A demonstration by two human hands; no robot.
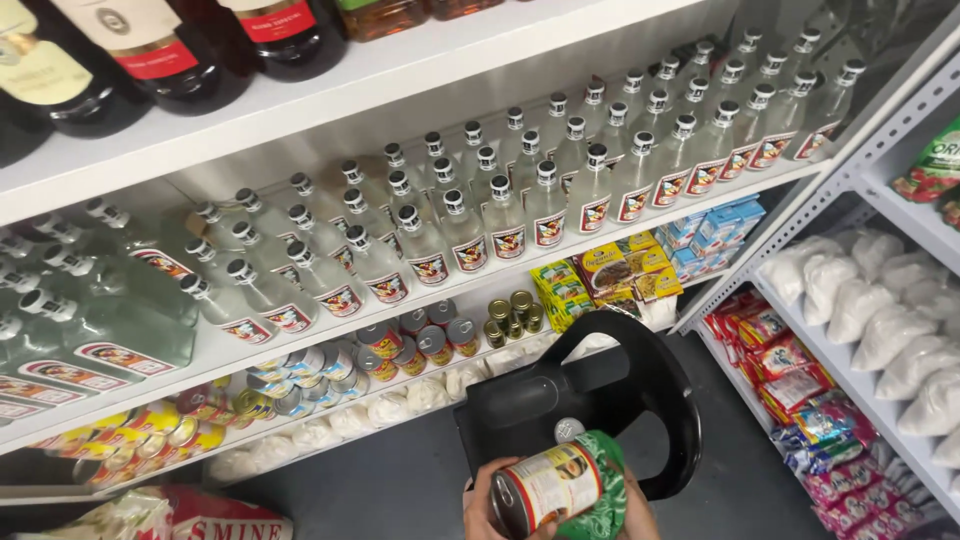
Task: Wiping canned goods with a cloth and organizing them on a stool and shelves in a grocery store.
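White shelving fills the aisle of a small shop: dark wine bottles point(160, 50) stand on the top board, clear glass bottles with red labels point(500, 215) stand in rows on the board point(90, 395) below, and tins point(420, 340) and yellow packets point(600, 270) sit lower still, with white bags point(890, 320) on the rack along the right edge. Low in the view a black shopping basket point(560, 400) hangs over the dark floor, its handle arched upward. One tin can point(545, 488) with a red and cream label is off the shelf and held above the basket's near edge, beside a green packet point(600, 495); it looks not yet set down inside. The left hand point(482, 505) and right hand point(635, 515) show only at the bottom edge, fingers curled and pressed around the can from either side, wrists out of sight.
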